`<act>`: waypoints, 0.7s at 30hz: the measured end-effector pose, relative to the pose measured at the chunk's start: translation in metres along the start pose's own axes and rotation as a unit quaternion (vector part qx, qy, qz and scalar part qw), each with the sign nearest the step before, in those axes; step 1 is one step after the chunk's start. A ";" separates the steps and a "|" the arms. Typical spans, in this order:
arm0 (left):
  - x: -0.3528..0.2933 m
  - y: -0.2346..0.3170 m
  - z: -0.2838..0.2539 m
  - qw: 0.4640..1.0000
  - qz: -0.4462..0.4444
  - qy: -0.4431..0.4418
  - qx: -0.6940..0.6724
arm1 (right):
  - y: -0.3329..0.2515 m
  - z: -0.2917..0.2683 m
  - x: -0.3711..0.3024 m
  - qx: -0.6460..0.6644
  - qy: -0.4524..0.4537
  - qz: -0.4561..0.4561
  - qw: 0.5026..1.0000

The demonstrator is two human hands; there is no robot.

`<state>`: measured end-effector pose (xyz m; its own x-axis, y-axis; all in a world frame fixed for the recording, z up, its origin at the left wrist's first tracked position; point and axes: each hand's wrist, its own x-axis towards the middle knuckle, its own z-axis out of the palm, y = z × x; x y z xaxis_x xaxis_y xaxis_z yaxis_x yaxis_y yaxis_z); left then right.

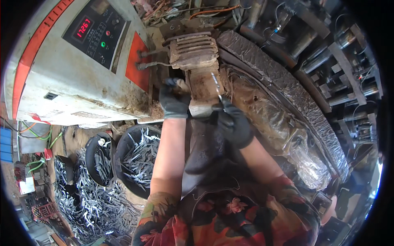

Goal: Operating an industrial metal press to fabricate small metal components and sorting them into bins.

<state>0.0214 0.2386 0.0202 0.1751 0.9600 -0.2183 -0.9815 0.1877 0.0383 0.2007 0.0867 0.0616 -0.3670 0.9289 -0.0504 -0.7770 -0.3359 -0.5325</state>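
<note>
My right hand (233, 123), in a dark glove, is closed around a thin silvery metal rod (216, 85). The rod points up and away over a rusty brown ledge (204, 87). My left hand (175, 100), gloved too, is at the ledge's left side with its fingers curled. Something tan shows at those fingertips; whether it is a held piece or worn glove is too blurred to tell. Just beyond both hands sits a ridged, crusted block (194, 51), joined by two metal leads (154, 64) to the machine on the left.
A white and orange machine (82, 102) with a lit control panel (96, 33) stands close on the left. Below it, black tubs (119, 153) and a heap of grey metal strips (92, 201) lie. Crumpled plastic sheeting (283, 135) and heavy machinery (328, 61) fill the right.
</note>
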 end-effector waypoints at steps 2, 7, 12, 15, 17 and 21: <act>-0.016 -0.002 0.051 0.999 0.009 -0.038 0.026 | 0.000 -0.005 -0.016 0.040 0.030 -0.007 0.999; 0.025 -0.028 0.129 0.966 0.114 -0.046 0.227 | 0.008 -0.013 -0.008 -0.433 0.159 -0.187 0.867; 0.025 -0.014 0.125 0.682 0.244 -0.250 0.643 | -0.007 0.026 -0.008 -0.123 0.249 0.049 0.959; -0.017 -0.006 0.130 0.759 0.303 -0.151 0.556 | -0.001 0.012 -0.019 -0.507 0.097 -0.210 0.830; -0.056 -0.011 0.113 0.737 0.347 -0.129 0.566 | -0.004 0.009 -0.033 -0.410 0.137 -0.145 0.890; -0.142 -0.019 0.024 0.577 0.349 -0.141 0.725 | -0.003 0.013 -0.029 -0.270 0.197 0.042 0.942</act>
<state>0.0165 0.1033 0.0740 -0.0174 0.8643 0.5027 0.2406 -0.4844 0.8411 0.2070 0.0582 0.0753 -0.1155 0.9242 -0.3640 -0.3404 -0.3811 -0.8596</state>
